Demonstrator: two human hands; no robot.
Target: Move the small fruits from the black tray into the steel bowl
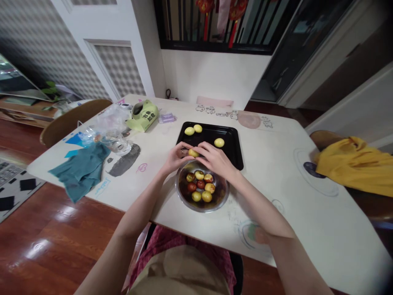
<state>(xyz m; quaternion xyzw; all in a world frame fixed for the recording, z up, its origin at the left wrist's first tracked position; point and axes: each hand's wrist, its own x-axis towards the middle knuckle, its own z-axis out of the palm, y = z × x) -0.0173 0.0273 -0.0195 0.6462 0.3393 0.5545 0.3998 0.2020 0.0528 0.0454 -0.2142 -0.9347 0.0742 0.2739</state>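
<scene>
Between my left hand [178, 156] and my right hand [215, 157] is a yellow-green jujube [193, 153], with the fingers of both hands closed around it. They are over the far rim of a shiny metal bowl [178, 192]. Several jujubes lie in the bowl, some yellow-green, some blotched red-brown, such as one jujube [206, 196] near its front. Behind my hands is a black tray [211, 130]. It bears two yellow jujubes [189, 131] side by side at the far left and one jujube [219, 142] on the right. My hands hide the tray's near part.
On the table's left are a teal cloth [84, 168], crumpled clear plastic bags [112, 123], a light green bag [143, 116] and a small purple packet [167, 118]. Drawings mark the white tabletop [276, 155]. A yellow cloth [356, 166] hangs over a chair at the right.
</scene>
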